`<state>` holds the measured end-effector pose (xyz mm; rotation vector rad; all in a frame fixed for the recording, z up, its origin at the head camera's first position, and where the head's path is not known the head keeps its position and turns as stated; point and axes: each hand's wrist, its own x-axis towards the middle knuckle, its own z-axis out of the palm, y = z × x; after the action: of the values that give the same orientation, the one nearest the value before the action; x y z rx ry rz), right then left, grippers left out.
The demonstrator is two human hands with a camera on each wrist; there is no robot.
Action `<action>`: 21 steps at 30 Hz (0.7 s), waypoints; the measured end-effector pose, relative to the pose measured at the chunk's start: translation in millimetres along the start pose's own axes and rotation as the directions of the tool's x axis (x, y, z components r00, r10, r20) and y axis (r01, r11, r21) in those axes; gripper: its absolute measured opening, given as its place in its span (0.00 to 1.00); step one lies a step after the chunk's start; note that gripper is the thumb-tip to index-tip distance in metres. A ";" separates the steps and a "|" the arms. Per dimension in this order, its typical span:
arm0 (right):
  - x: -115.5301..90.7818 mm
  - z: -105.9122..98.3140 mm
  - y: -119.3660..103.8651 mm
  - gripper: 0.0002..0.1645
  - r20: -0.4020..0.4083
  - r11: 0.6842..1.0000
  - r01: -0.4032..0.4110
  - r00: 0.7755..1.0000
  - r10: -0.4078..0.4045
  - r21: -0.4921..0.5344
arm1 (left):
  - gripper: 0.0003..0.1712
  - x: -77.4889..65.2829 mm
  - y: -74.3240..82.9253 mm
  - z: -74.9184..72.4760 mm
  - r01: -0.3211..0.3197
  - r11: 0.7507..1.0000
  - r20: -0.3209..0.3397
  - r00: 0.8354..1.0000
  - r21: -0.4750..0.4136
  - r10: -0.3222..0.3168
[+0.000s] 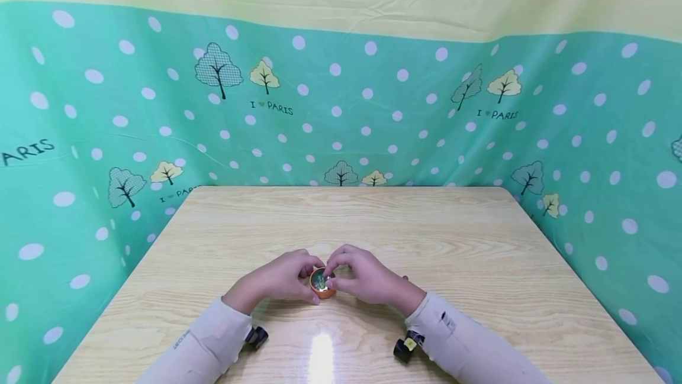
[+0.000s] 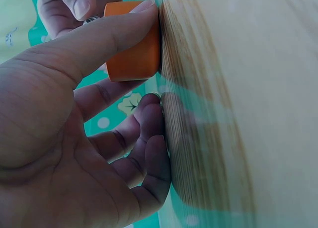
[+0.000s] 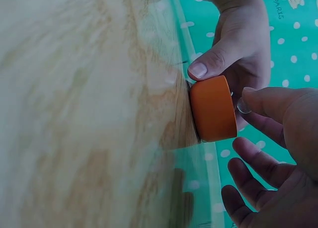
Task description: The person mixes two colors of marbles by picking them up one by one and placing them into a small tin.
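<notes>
An orange round cup-like piece point(image 1: 322, 294) with a dark, shiny top face stands on the table between both hands. My left hand point(image 1: 285, 276) grips it from the side, the thumb point(image 2: 107, 39) along its near wall and a finger on the far side. In the left wrist view its other fingers curl loosely against the tabletop. Over the top, my right hand point(image 1: 367, 274) pinches a small silvery round piece point(image 3: 243, 106) between thumb and forefinger. Its remaining fingers point(image 3: 248, 183) are spread apart. Whether that piece is loose or fixed to the orange one, I cannot tell.
The pale wood-grain tabletop point(image 1: 479, 242) reaches back to a green curtain point(image 1: 367, 112) with white dots and printed trees, which also hangs at both sides. A black wrist-worn device point(image 1: 257, 338) sits under the left sleeve, another point(image 1: 407, 345) under the right.
</notes>
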<state>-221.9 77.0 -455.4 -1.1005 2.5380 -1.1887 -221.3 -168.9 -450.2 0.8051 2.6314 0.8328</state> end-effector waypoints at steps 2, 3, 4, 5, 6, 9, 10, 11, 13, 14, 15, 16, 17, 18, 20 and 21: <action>0.1 0.1 0.2 0.05 0.001 1.000 -0.004 1.000 0.004 -0.003 | 0.32 -0.3 0.2 0.1 0.006 1.000 0.001 1.000 0.003 -0.006; 0.1 0.2 0.6 0.05 0.003 1.000 -0.006 1.000 0.006 -0.004 | 0.32 -0.4 0.2 0.2 0.011 1.000 0.002 1.000 0.005 -0.011; 0.0 0.3 1.0 0.05 0.005 1.000 -0.008 1.000 0.008 -0.006 | 0.32 -0.4 0.2 0.3 0.012 1.000 0.002 1.000 0.006 -0.012; -0.1 0.4 1.1 0.05 0.007 1.000 -0.010 1.000 0.010 -0.009 | 0.32 -0.4 0.5 0.3 0.014 1.000 0.002 1.000 0.005 -0.014; -0.1 0.4 1.3 0.05 0.009 1.000 -0.011 1.000 0.011 -0.011 | 0.32 -0.6 0.7 0.4 0.017 1.000 0.003 1.000 0.003 -0.017; -0.4 0.6 1.4 0.05 0.008 1.000 -0.014 1.000 0.014 -0.018 | 0.32 -0.8 0.8 0.5 0.027 1.000 0.006 1.000 0.005 -0.027; -0.5 0.6 1.3 0.05 0.006 1.000 -0.014 1.000 0.015 -0.019 | 0.32 -0.9 0.9 0.6 0.028 1.000 0.006 1.000 0.003 -0.028; -0.5 0.6 1.4 0.05 0.005 1.000 -0.015 1.000 0.016 -0.020 | 0.33 -1.0 1.0 0.5 0.030 1.000 0.006 1.000 0.001 -0.030; -0.7 0.5 1.2 0.05 0.004 1.000 -0.019 1.000 0.019 -0.019 | 0.33 -1.5 1.4 0.5 0.033 0.999 0.008 0.999 -0.001 -0.033; -0.7 0.5 1.2 0.05 0.004 1.000 -0.021 1.000 0.021 -0.018 | 0.33 -1.6 1.6 0.5 0.032 0.999 0.007 0.999 -0.003 -0.032; -0.8 0.5 1.1 0.05 0.004 1.000 -0.022 1.000 0.022 -0.018 | 0.33 -1.7 1.7 0.5 0.031 0.999 0.007 0.999 -0.004 -0.031; -0.8 0.4 0.9 0.05 0.004 1.000 -0.022 1.000 0.022 -0.017 | 0.33 -1.8 1.8 0.5 0.032 0.999 0.007 0.999 -0.003 -0.032; -0.7 0.3 0.7 0.05 0.004 1.000 -0.023 1.000 0.023 -0.017 | 0.33 -1.9 1.9 0.4 0.033 0.999 0.007 0.999 -0.003 -0.033; -0.8 0.3 0.4 0.05 0.004 1.000 -0.023 1.000 0.024 -0.015 | 0.33 -2.0 2.0 0.3 0.034 0.999 0.006 0.999 -0.003 -0.034; -0.9 0.8 0.5 0.05 0.003 1.000 -0.024 1.000 0.024 -0.014 | 0.33 -1.7 1.2 0.8 0.033 0.999 0.004 0.999 -0.003 -0.033; -0.8 1.2 1.1 0.05 0.003 1.000 -0.022 1.000 0.022 -0.015 | 0.33 -1.6 0.6 1.1 0.033 0.999 0.002 0.999 -0.002 -0.033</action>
<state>-221.5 77.2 -457.1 -1.0736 2.5542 -1.1634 -219.3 -168.9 -450.6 0.7599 2.6337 0.8259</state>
